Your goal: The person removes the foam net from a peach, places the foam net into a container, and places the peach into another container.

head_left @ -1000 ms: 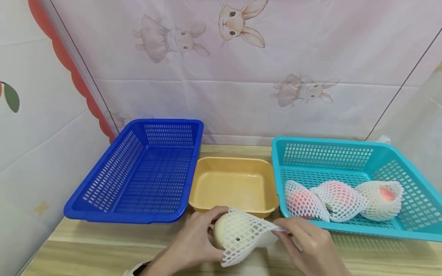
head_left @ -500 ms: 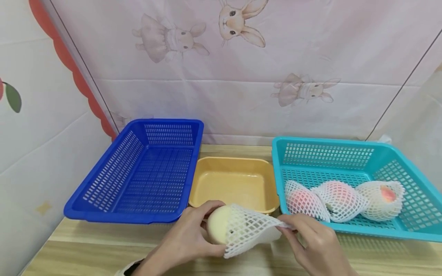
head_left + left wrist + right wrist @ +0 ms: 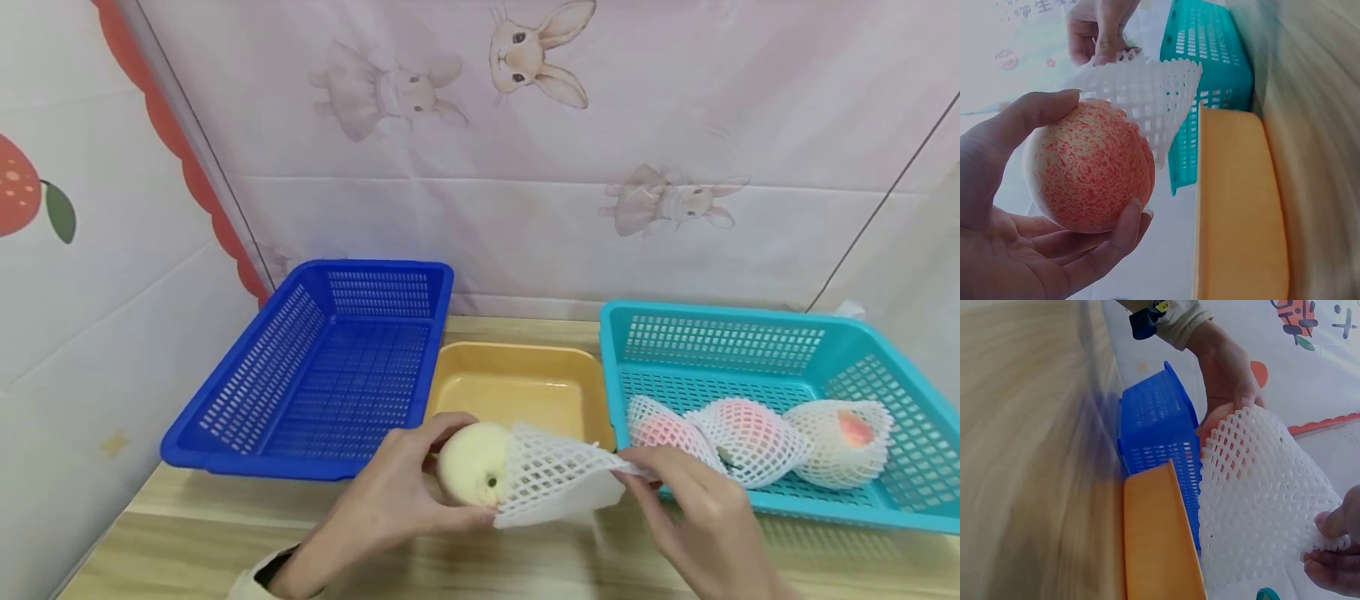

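Observation:
A pale yellow peach (image 3: 472, 462) is gripped in my left hand (image 3: 408, 483), thumb on the near side and fingers behind. Its red-speckled side shows in the left wrist view, where the peach (image 3: 1088, 165) lies between thumb and curled fingers (image 3: 1129, 228). A white foam net sleeve (image 3: 555, 475) still covers the peach's right end. My right hand (image 3: 690, 500) pinches the sleeve's gathered far end between thumb and fingers. In the right wrist view the stretched sleeve (image 3: 1260, 487) spans both hands, and most of the peach is hidden behind it.
Behind the hands stands a yellow tub (image 3: 517, 358), between a blue basket (image 3: 300, 467) at left and a turquoise basket (image 3: 712, 312) at right. Several net-wrapped peaches (image 3: 757, 433) lie in the turquoise one. A printed cloth (image 3: 525, 233) hangs at the back of the wooden table (image 3: 187, 542).
The peach has slid further out of the sleeve, baring more of its left side. My left hand has moved left and slightly up; my right hand, still pinching the sleeve, has shifted right.

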A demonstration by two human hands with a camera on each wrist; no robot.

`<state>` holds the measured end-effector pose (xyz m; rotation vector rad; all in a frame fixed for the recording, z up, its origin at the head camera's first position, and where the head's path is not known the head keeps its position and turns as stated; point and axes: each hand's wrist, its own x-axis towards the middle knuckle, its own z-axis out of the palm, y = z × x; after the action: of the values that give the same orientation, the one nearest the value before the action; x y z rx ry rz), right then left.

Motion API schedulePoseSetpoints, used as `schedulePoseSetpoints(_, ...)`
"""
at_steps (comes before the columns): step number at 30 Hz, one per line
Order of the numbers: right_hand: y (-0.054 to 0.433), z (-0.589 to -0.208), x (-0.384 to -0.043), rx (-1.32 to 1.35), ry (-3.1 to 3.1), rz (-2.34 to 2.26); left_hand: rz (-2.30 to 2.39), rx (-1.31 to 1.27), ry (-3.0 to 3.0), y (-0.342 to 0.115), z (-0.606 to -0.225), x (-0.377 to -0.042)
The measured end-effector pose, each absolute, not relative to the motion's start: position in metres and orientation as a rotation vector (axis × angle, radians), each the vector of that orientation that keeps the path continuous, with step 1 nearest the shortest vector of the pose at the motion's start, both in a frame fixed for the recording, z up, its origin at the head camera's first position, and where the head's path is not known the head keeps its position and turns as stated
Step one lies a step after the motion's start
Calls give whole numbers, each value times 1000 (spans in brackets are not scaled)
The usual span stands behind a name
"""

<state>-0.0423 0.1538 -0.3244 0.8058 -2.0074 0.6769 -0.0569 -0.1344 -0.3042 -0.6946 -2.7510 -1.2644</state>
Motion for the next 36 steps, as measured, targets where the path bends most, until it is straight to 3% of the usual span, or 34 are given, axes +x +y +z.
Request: schedulePoseSetpoints(36,146,-309,-63,801,-2048,726,-1082,-518,-2745,-181,-278,-75)
